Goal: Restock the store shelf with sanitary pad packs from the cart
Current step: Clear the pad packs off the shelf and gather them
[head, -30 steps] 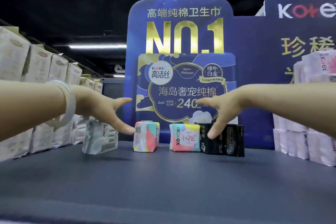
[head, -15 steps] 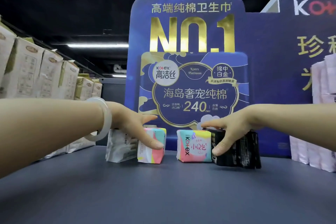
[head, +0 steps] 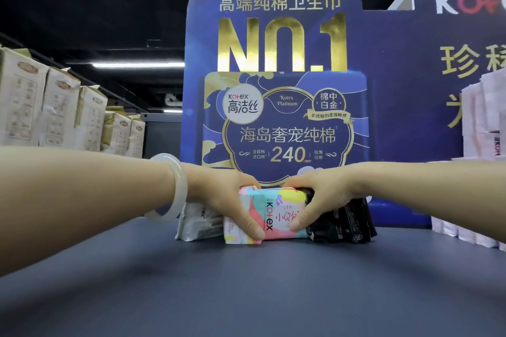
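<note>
Four pad packs stand in a row at the back of the dark grey shelf [head: 246,287]: a white pack [head: 191,224], a pink-and-teal pack [head: 236,231], a colourful Kotex pack [head: 279,212] and a black pack [head: 346,223]. The two colourful packs are pressed side by side. My left hand [head: 227,197], a pale bangle on its wrist, grips the pink-and-teal pack with the thumb down its front. My right hand [head: 323,194] grips the Kotex pack, thumb on its front, fingers over the top, and partly hides the black pack. The fingertips of both hands meet above the packs.
A tall blue Kotex display board [head: 273,90] stands right behind the packs. Rows of beige packs [head: 54,112] line the left side. Stacked white packs [head: 479,213] fill the right side. The cart is not in view.
Both hands closed inward and took hold of the two colourful packs, pushing them together so the gap between them is gone. The camera moved closer to the shelf.
</note>
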The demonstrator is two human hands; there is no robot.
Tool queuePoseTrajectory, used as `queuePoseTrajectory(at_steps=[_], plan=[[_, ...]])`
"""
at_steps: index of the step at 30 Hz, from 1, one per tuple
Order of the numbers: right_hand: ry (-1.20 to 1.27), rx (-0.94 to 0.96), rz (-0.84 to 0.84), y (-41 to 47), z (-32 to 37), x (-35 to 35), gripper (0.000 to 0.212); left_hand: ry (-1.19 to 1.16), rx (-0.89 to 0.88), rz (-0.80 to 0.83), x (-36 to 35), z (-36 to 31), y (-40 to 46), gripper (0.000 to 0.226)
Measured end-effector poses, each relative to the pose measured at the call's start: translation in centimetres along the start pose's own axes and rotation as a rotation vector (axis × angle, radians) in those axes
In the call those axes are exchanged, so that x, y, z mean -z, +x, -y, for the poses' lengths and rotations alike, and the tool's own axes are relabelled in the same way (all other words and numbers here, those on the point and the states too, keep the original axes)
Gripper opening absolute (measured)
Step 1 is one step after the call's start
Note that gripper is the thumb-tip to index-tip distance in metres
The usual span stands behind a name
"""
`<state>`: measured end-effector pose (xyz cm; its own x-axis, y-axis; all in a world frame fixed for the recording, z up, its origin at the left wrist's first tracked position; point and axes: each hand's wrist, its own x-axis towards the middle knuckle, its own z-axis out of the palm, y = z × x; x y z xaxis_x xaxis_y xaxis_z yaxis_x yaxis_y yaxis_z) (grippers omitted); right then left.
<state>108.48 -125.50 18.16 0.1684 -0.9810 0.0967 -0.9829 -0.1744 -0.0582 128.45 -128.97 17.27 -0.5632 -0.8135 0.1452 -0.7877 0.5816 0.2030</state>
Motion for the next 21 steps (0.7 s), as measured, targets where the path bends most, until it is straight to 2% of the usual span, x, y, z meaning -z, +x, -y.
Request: queuePoseTrajectory(at_steps=[8, 12, 18, 21], plan=[[0.047, 0.105, 0.007, -3.8, 2.5, 0.3, 0.052, 0.009, 0.019, -0.017, 0.9, -0.6, -5.2, 0.056], [0.027, 0.128, 0.022, -6.5, 4.1, 0.6, 0.039, 0.048, 0.052, -0.02, 1.4, -1.5, -8.6, 0.061], [-0.006, 0.2, -0.104, -10.1, 6.9, 0.8, 0.036, 0.167, 0.077, -0.131, 2.3, -3.5, -14.1, 0.061], [0.049, 0.253, -0.163, -12.0, 8.5, 2.2, 0.039, 0.209, 0.112, -0.214, 4.0, -4.4, -17.3, 0.075]])
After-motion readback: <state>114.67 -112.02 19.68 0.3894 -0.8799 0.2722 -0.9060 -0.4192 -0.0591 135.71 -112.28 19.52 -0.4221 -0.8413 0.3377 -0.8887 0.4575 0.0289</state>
